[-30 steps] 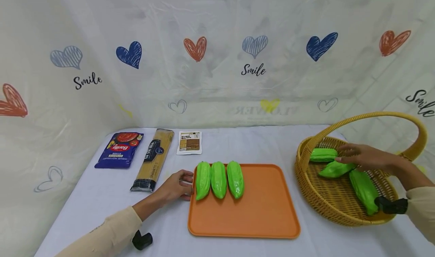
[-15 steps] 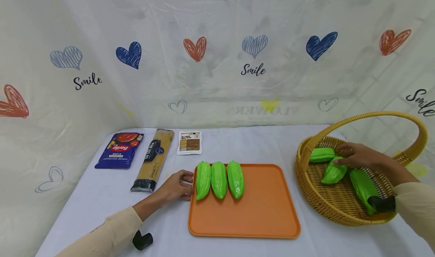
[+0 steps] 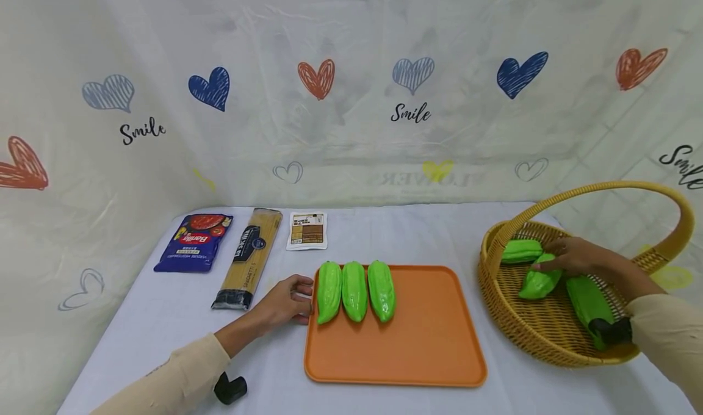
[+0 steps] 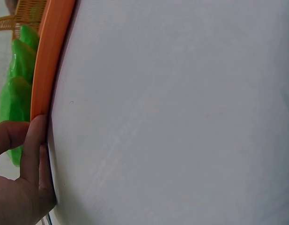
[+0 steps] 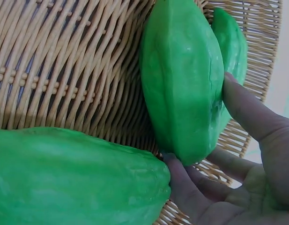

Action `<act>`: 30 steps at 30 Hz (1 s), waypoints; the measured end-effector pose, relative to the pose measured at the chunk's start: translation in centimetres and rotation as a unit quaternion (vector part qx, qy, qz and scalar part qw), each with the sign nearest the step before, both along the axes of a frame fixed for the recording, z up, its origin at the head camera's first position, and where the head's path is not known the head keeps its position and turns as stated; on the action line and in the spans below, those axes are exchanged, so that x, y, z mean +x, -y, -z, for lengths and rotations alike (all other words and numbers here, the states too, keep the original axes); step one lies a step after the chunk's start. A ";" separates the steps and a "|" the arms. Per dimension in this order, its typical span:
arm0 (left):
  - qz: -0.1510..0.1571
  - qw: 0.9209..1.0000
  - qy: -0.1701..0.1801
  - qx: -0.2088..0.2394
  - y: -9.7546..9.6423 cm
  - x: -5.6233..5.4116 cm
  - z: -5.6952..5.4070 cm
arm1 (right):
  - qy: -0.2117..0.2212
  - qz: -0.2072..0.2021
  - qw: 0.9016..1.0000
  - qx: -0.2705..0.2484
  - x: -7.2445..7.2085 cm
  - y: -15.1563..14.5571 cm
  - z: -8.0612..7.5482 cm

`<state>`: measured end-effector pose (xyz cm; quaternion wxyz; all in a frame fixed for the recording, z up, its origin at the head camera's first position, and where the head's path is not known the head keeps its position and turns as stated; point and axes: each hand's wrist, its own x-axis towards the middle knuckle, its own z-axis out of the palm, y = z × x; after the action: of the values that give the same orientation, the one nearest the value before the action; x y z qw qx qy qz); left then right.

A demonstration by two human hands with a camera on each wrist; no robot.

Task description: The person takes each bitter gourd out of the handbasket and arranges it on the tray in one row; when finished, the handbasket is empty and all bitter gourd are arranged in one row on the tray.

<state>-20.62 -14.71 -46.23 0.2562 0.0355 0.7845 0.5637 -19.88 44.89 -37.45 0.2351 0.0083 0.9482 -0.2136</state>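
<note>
Three green toy-like bitter melons [image 3: 354,292] lie side by side on the left part of an orange tray [image 3: 423,329]. My left hand [image 3: 285,300] touches the tray's left rim with its fingertips; the left wrist view shows fingers [image 4: 33,152] against the outer edge. My right hand [image 3: 576,257] reaches into a wicker basket [image 3: 522,326] and grips a bitter melon [image 3: 540,279] near its end. In the right wrist view its thumb presses that melon's [image 5: 184,79] side while fingertips are at the lower end. Two more melons, one behind [image 3: 522,251] and one nearer [image 3: 589,302], lie in the basket.
Behind the tray's left side lie a blue Barilla pouch [image 3: 194,242], a spaghetti pack [image 3: 249,259] and a small white-and-brown packet [image 3: 307,230]. The basket's tall handle [image 3: 620,184] arches over my right forearm. A printed curtain stands behind the table.
My right hand has come down onto the middle melon in the basket and now grips it; that melon has turned to a steeper angle. My left hand and the tray have stayed put.
</note>
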 end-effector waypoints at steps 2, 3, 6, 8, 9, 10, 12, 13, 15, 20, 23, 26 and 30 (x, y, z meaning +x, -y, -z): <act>0.001 1.000 0.000 0.001 0.0 0.0 0.0 | 0.006 0.003 1.000 -0.007 0.0 0.0 0.0; 0.002 1.000 -0.001 0.003 -0.1 -0.1 0.0 | 0.009 0.005 1.000 -0.010 0.0 0.1 -0.1; 0.005 1.000 -0.002 0.007 -0.2 -0.1 0.0 | 0.011 0.009 1.000 -0.018 0.1 0.2 -0.3; 0.006 1.000 -0.003 0.008 -0.2 -0.2 -0.1 | 0.014 0.013 1.000 -0.023 0.1 0.2 -0.4; 0.007 1.000 -0.004 0.008 -0.2 -0.2 -0.1 | 0.015 0.015 1.000 -0.023 0.2 0.2 -0.5; 0.006 1.000 -0.004 0.008 -0.3 -0.2 -0.1 | 0.017 0.016 0.999 -0.024 0.2 0.2 -0.6; 0.005 1.000 -0.004 0.005 -0.3 -0.3 -0.2 | 0.020 0.020 0.999 -0.024 0.2 0.2 -0.7; 0.004 1.000 -0.005 0.003 -0.3 -0.3 -0.2 | 0.020 0.018 0.999 -0.023 0.2 0.1 -0.7; 0.000 1.000 -0.004 0.001 -0.4 -0.4 -0.3 | 0.019 0.017 0.999 -0.025 0.2 0.1 -0.7; -0.010 1.000 -0.003 -0.011 -0.1 -0.2 -0.2 | 0.018 0.022 0.998 -0.051 0.2 0.4 0.0; -0.010 1.000 -0.002 -0.012 0.1 -0.2 0.0 | 0.014 0.023 0.998 -0.054 0.2 0.5 0.3; -0.008 1.000 0.000 -0.010 0.0 -0.1 0.0 | 0.009 0.021 0.998 -0.054 0.3 0.6 0.1; -0.010 1.000 0.003 -0.009 -0.1 0.1 -0.1 | 0.006 0.018 0.998 -0.054 0.7 0.7 -0.5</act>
<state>-20.53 -14.60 -46.16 0.2527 0.0237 0.7893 0.5591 -19.14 44.16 -36.97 0.2373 0.0144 0.9334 -0.2688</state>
